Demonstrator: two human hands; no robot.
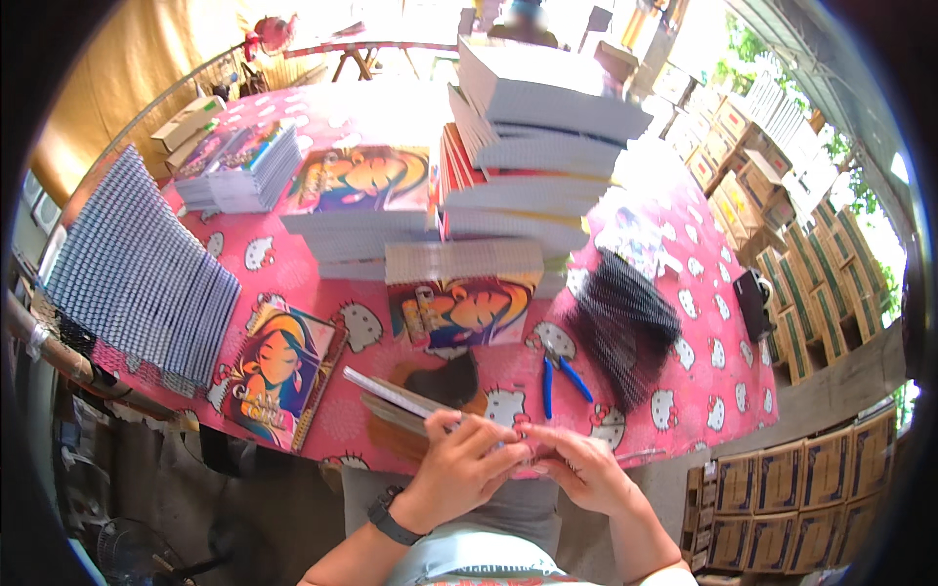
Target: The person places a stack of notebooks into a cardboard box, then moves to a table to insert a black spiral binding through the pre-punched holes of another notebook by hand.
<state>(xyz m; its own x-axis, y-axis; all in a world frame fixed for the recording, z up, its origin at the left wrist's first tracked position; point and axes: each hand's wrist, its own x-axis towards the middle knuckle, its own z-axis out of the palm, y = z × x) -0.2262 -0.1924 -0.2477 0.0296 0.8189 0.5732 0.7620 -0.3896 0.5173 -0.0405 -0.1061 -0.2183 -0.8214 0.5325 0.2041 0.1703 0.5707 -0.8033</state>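
My left hand (467,463), with a dark watch on the wrist, is closed on a notebook (399,402) tilted at the table's near edge. The notebook's pages show edge-on, and my fingers hide its near end. At that end my right hand (583,471) has its fingertips pinched close to the left fingers; what they hold is too small to make out. Blue-handled pliers (565,376) lie just beyond. A bundle of black spiral coils (630,327) rests to their right. A finished-looking spiral notebook (278,376) with an illustrated cover lies to the left.
A tall stack of unbound page blocks (547,146) stands mid-table, with illustrated-cover stacks (464,303) around it. A stack of spiral-bound notebooks (142,273) fills the left side. The pink patterned tablecloth (718,342) covers the table. Cardboard boxes (782,498) are piled at right.
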